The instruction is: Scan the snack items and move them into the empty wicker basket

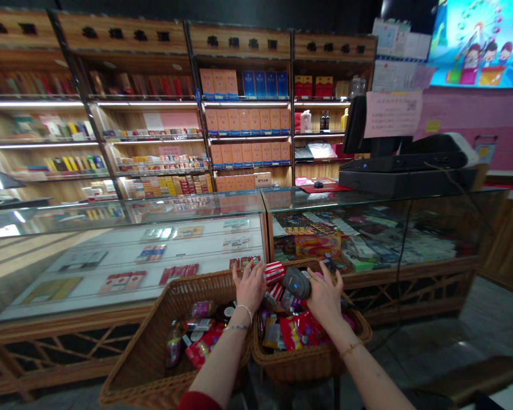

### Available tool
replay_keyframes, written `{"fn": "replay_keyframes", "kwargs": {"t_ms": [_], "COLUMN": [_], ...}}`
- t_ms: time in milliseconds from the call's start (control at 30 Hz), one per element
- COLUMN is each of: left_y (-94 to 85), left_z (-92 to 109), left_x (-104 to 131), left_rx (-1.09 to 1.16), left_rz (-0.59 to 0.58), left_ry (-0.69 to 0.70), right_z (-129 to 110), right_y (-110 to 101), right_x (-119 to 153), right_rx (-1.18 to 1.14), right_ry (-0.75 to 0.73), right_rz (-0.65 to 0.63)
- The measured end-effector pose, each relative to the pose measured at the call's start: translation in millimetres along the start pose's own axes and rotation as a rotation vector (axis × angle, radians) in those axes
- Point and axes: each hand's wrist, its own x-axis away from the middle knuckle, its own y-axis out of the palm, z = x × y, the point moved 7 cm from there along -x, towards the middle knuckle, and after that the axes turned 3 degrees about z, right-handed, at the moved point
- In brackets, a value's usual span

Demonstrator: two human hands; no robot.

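My left hand (pixel 248 290) is over the rim between two wicker baskets, its fingers curled against a red-and-white striped tub (pixel 274 272); the gripping side is partly hidden. In my right hand (pixel 325 297) is a dark barcode scanner (pixel 297 283) with a blue light, its head close to the tub. Below, the right basket (pixel 299 364) holds red packets (pixel 301 331), another striped tub (pixel 274 295) and other packaged goods. The left basket (pixel 132 353) contains a small bottle (pixel 174 344), a red packet (pixel 203 347) and several wrapped items.
A glass display counter (pixel 196 208) runs behind the baskets, with flat packs inside. On its right stand a monitor (pixel 355 125) and a dark till (pixel 406 171), from which a cable (pixel 404 250) hangs down. Stocked wooden shelves (pixel 248 102) line the back wall.
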Motion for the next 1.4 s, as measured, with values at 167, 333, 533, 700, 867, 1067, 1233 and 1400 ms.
{"fn": "replay_keyframes", "kwargs": {"t_ms": [167,333,533,700,867,1067,1233,1400], "left_y": [1.7,3.3,3.3,4.7,4.2,1.5,-2.6,-8.7], "left_z": [0,-1,-2,-2,-3,-2,1,2], "left_x": [0,0,0,1,1,1,-1,-2], "left_rx": [0.006,0.014,0.031,0.022,0.021,0.009,0.001,0.005], "left_rz": [-0.007,-0.005,-0.005,-0.011,-0.014,-0.006,0.005,0.017], "left_ry": [-0.006,-0.007,-0.012,-0.011,-0.013,-0.015,-0.021,-0.016], "right_z": [-1,-1,-1,0,0,1,2,0], "right_y": [1,1,0,0,-1,-1,-2,-7], "right_x": [0,0,0,0,0,0,-1,-4], "right_rx": [0.039,0.062,0.03,0.028,0.018,0.02,0.043,0.04], "right_ry": [-0.012,-0.009,-0.015,-0.006,0.002,0.003,0.005,0.008], "right_rz": [-0.002,-0.008,-0.014,-0.02,-0.018,0.008,0.008,-0.005]}}
